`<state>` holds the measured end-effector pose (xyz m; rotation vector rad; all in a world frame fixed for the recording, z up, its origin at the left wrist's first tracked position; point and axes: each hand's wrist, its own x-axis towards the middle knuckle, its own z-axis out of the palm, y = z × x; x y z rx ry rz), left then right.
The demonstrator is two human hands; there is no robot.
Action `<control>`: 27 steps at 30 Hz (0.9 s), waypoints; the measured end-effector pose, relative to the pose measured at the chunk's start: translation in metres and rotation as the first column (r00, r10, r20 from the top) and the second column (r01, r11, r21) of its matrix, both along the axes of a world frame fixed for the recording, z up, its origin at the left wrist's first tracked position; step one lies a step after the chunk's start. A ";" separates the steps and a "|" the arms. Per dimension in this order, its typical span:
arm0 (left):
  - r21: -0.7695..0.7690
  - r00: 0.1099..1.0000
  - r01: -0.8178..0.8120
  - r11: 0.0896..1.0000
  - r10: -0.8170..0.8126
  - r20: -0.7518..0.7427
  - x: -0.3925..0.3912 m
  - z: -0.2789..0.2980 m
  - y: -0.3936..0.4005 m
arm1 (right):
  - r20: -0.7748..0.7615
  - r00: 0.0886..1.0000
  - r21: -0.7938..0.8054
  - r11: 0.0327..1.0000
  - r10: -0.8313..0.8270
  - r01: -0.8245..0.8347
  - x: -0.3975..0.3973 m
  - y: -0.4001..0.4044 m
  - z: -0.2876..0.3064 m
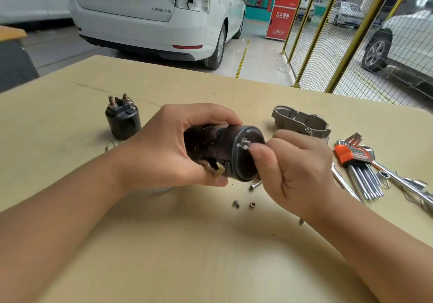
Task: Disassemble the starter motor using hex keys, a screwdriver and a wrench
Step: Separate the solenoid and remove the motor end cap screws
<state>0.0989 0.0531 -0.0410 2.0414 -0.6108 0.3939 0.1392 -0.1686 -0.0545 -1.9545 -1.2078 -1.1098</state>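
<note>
Your left hand is wrapped around the dark, rust-flecked motor body at the centre of the frame, holding it lifted just above the table with its round end cap turned toward the right. Your right hand has its fingers curled in, and the thumb and forefinger pinch a small metal piece at the cap's upper edge.

Below the cap, a long bolt and two small screws lie loose on the table. In the left half of the frame the black solenoid stands upright with its two studs up, a wire spring just below it. The grey cast housing lies above your right hand. At the right edge sit the hex key set in its orange holder and a wrench beside it.
</note>
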 end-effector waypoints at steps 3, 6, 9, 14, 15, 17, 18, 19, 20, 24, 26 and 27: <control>-0.002 1.000 -0.010 1.000 0.010 -0.002 0.000 -0.002 -0.003 | -0.017 0.999 -0.062 0.998 -0.031 0.030 -0.003 -0.007 -0.001; -0.003 0.999 -0.044 0.999 0.044 0.013 0.001 -0.003 -0.007 | -0.163 0.977 -0.126 0.985 -0.134 0.114 -0.006 -0.014 0.000; 0.034 0.997 -0.074 0.997 0.074 0.012 0.000 -0.005 -0.011 | -0.423 0.895 -0.154 0.985 -0.142 0.084 -0.009 -0.023 -0.005; 0.042 0.992 -0.126 0.991 0.125 0.019 0.000 -0.006 -0.017 | -0.751 0.660 -0.055 0.998 -0.025 -0.025 -0.018 -0.030 -0.003; 0.044 0.991 -0.132 0.990 0.131 0.020 0.000 -0.006 -0.017 | -0.774 0.633 -0.040 0.999 -0.015 -0.026 -0.019 -0.030 -0.001; 0.041 0.989 -0.148 0.988 0.148 0.018 0.001 -0.006 -0.018 | -0.801 0.598 -0.051 0.998 -0.027 -0.022 -0.018 -0.030 0.002; 0.041 0.988 -0.153 0.987 0.152 0.016 0.002 -0.006 -0.018 | -0.799 0.599 -0.080 0.997 -0.056 -0.012 -0.017 -0.030 0.004; 0.044 0.988 -0.154 0.987 0.153 0.015 0.002 -0.007 -0.019 | -0.782 0.616 -0.120 0.993 -0.099 0.007 -0.017 -0.030 0.006; 0.048 0.988 -0.155 0.987 0.155 0.017 0.002 -0.007 -0.018 | -0.747 0.647 -0.177 0.984 -0.154 0.031 -0.016 -0.030 0.007; 0.081 0.987 -0.163 0.983 0.161 0.022 0.005 -0.009 -0.019 | -0.495 0.821 -0.370 0.924 -0.284 0.096 -0.011 -0.033 0.010; 0.095 0.986 -0.166 0.982 0.165 0.017 0.005 -0.009 -0.019 | -0.430 0.868 -0.356 0.930 -0.247 0.089 -0.008 -0.036 0.009; 0.097 0.986 -0.167 0.981 0.166 0.016 0.005 -0.009 -0.019 | -0.413 0.881 -0.331 0.939 -0.231 0.091 -0.006 -0.038 0.008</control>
